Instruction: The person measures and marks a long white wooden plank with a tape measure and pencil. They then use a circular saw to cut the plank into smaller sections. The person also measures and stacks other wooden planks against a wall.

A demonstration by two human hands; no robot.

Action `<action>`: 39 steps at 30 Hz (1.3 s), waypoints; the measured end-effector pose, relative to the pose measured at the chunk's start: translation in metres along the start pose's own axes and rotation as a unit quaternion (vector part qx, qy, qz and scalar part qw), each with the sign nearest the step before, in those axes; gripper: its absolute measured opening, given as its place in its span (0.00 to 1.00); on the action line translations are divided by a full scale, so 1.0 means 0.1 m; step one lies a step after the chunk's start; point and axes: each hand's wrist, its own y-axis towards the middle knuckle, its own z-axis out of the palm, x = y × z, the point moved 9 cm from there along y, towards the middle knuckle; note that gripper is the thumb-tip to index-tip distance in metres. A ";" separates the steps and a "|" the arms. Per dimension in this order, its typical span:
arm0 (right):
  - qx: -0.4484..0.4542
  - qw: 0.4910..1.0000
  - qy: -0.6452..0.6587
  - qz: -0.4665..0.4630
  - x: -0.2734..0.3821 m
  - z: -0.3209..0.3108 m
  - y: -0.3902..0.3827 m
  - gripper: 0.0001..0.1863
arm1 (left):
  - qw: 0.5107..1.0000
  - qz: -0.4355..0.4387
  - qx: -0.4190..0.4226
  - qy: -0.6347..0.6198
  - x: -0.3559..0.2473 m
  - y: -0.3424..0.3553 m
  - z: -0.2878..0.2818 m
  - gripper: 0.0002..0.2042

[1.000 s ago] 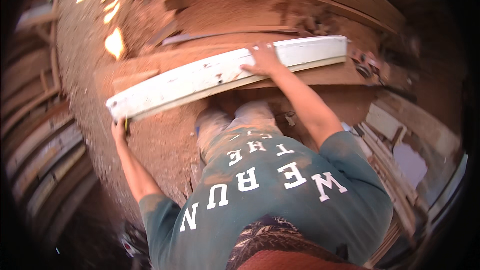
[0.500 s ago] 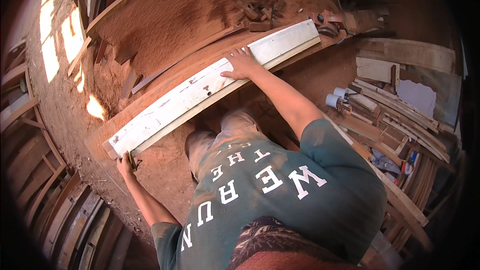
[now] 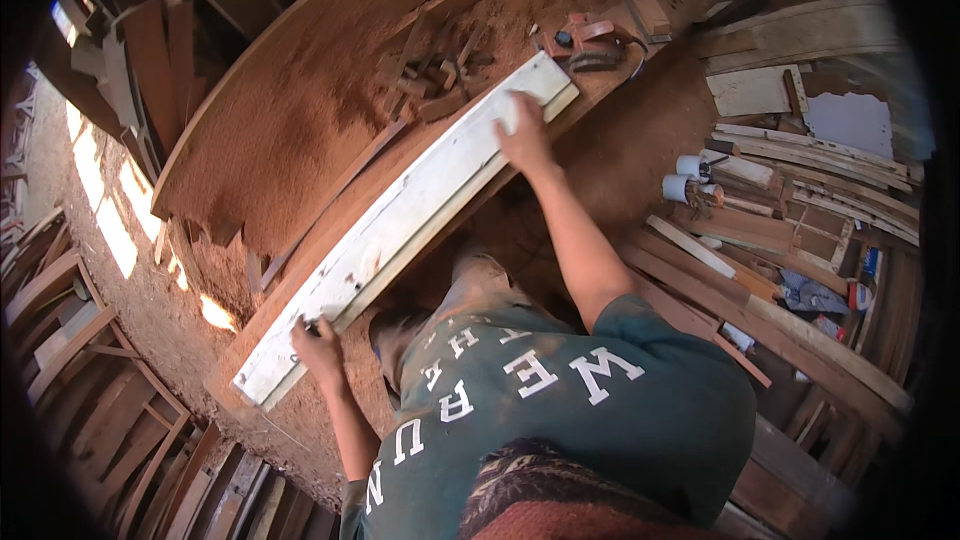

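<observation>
Left hand [image 3: 318, 348] is partly curled around a small dark thing [image 3: 313, 324], too blurry to name, close to the near end of a long white board [image 3: 420, 208]. Right hand [image 3: 524, 135] is half open and rests on the board near its far end. Under the board is a dusty wooden bench [image 3: 325, 250]. Two pale blue cans [image 3: 676, 188] are off to the right; I cannot tell what is in them. Farther on are some wood bits [image 3: 440, 105] and a red tool [image 3: 595, 32]. Half a second ago, the left hand was right at the board's near end and the right hand was closer to its middle.
</observation>
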 end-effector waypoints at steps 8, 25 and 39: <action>-0.082 0.976 -0.195 0.056 -2.44 -1.66 1.73 0.35 | 0.953 0.282 0.051 0.093 -2.65 -0.02 1.72 0.24; -0.015 0.972 -0.126 0.197 -3.79 -2.05 1.74 0.24 | 0.854 0.313 0.249 0.333 -4.11 -0.19 2.70 0.62; 0.002 0.916 -0.271 0.297 -6.24 -2.31 2.75 0.66 | 0.859 0.290 0.231 0.351 -3.85 -0.03 3.00 0.61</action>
